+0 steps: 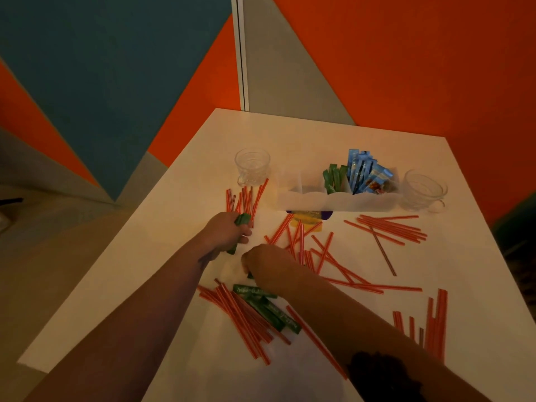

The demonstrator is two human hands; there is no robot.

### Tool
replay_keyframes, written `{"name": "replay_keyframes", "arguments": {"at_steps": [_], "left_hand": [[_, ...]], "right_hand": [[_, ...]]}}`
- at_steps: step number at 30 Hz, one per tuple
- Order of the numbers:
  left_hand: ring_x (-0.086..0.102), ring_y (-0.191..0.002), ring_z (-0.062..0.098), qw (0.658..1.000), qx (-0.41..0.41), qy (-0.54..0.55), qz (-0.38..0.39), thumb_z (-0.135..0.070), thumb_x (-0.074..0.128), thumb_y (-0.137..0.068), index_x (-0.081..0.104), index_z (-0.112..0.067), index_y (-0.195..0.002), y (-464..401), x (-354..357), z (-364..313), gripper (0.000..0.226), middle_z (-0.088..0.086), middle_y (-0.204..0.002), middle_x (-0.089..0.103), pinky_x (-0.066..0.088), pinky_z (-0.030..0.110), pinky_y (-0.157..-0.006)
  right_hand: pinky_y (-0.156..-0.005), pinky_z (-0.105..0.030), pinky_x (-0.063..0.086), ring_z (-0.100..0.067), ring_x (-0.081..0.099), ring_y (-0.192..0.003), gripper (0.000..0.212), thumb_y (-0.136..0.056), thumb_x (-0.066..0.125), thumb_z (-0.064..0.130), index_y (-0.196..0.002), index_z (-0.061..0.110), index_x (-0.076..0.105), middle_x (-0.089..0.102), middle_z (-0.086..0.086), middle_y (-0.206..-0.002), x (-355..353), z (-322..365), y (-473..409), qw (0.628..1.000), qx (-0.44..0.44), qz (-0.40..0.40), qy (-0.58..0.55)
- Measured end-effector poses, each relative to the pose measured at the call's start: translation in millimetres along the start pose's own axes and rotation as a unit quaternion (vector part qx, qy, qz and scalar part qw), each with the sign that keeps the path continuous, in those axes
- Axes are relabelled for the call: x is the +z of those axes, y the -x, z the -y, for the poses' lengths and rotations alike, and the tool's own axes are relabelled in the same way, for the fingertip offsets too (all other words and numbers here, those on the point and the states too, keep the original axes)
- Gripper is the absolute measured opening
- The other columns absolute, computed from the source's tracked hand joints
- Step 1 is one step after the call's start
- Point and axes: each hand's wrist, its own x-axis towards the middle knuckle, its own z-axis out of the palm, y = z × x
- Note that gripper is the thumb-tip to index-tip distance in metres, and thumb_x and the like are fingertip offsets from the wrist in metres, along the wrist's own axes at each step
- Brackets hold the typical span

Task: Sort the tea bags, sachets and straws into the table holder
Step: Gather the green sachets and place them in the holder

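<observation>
**Green sachets being gathered among scattered straws**

A bundle of green sachets (pixel 238 227) is being gripped by the left hand (pixel 224 232), the fingers curled tightly round it, above the white table (pixel 179 181). The bundle is sticking out past the fist at both ends. The right hand (pixel 262 261) is being held just beside the left, knuckles up and fingers bent down toward the table; a bit of dark green is showing under its fingertips, but whether it is being pinched cannot be told.

More loose green sachets (pixel 268 307) are lying near the front of the table, just below the right hand, resting across a fan of red straws (pixel 240 317). Other red straws are being left in several patches: one group (pixel 246 198) by the left glass cup (pixel 253 167), a crossed heap (pixel 316 253) in the middle, a neater row (pixel 390 227) to the right, and a few (pixel 432 320) at the right front edge.

The white table holder (pixel 307 198) is standing toward the back of the table. Green sachets (pixel 333 178) are standing upright in one of its compartments, with blue sachets (pixel 359 172) beside them on the right. A purple and yellow packet (pixel 309 217) is lying flat against the holder's front wall. A second glass cup (pixel 423 190) is standing just right of the holder.
</observation>
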Motion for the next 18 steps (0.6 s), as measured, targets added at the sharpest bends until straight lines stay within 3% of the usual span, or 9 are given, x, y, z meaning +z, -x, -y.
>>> {"name": "replay_keyframes", "arguments": {"at_steps": [3, 6, 9, 12, 18], "left_hand": [[0.06, -0.075, 0.012, 0.999, 0.03, 0.018, -0.007, -0.006, 0.045, -0.097, 0.057, -0.003, -0.111, -4.8, 0.6, -13.9, 0.02, 0.009, -0.1, 0.065, 0.046, 0.019, -0.065], [0.056, -0.074, 0.005, 0.997, 0.067, 0.012, -0.029, -0.011, 0.045, -0.098, 0.054, -0.016, -0.107, -10.9, 3.7, -32.1, 0.014, -0.002, -0.095, 0.063, 0.042, 0.016, -0.061], [0.057, -0.086, 0.007, 0.995, 0.092, 0.017, -0.035, -0.012, 0.045, -0.098, 0.058, -0.014, -0.113, -22.1, 7.0, -45.9, 0.02, -0.004, -0.098, 0.065, 0.046, 0.02, -0.075], [0.057, -0.088, 0.008, 0.992, 0.114, 0.055, -0.029, -0.01, 0.045, -0.098, 0.059, -0.01, -0.113, -31.3, 11.4, -56.5, 0.02, -0.001, -0.102, 0.065, 0.042, 0.015, -0.068], [0.061, -0.094, 0.02, 0.98, 0.15, 0.132, -0.016, -0.007, 0.047, -0.096, 0.059, -0.015, -0.097, -53.1, 32.9, -87.1, 0.014, 0.004, -0.092, 0.062, 0.052, 0.033, -0.083]], "right_hand": [[-0.082, -0.032, 0.046, -0.024, 0.056, -0.101, 0.029, -0.087, 0.057, 0.009, -0.116, 0.01, 0.055, 0.058, -0.011, -0.112, -1.2, -4.4, -2.7, 0.999, -0.003, -0.005, -0.053], [-0.082, -0.028, 0.044, -0.021, 0.054, -0.102, 0.036, -0.087, 0.056, 0.009, -0.121, 0.019, 0.055, 0.056, -0.006, -0.117, -4.1, -10.1, -2.5, 0.989, 0.0, -0.037, -0.146], [-0.082, -0.022, 0.04, -0.016, 0.054, -0.1, 0.034, -0.087, 0.055, 0.006, -0.118, 0.019, 0.061, 0.056, -0.005, -0.122, -13.2, -16.6, 0.8, 0.966, -0.003, -0.081, -0.245], [-0.079, -0.019, 0.042, -0.015, 0.058, -0.095, 0.029, -0.087, 0.055, 0.003, -0.113, 0.013, 0.064, 0.061, -0.006, -0.119, -25.0, -24.5, 5.5, 0.949, -0.013, -0.117, -0.293], [-0.065, -0.008, 0.042, -0.009, 0.055, -0.083, 0.025, -0.088, 0.056, 0.003, -0.11, 0.013, 0.064, 0.058, 0.002, -0.098, -51.2, -62.2, 18.8, 0.902, 0.019, -0.189, -0.388]]}}
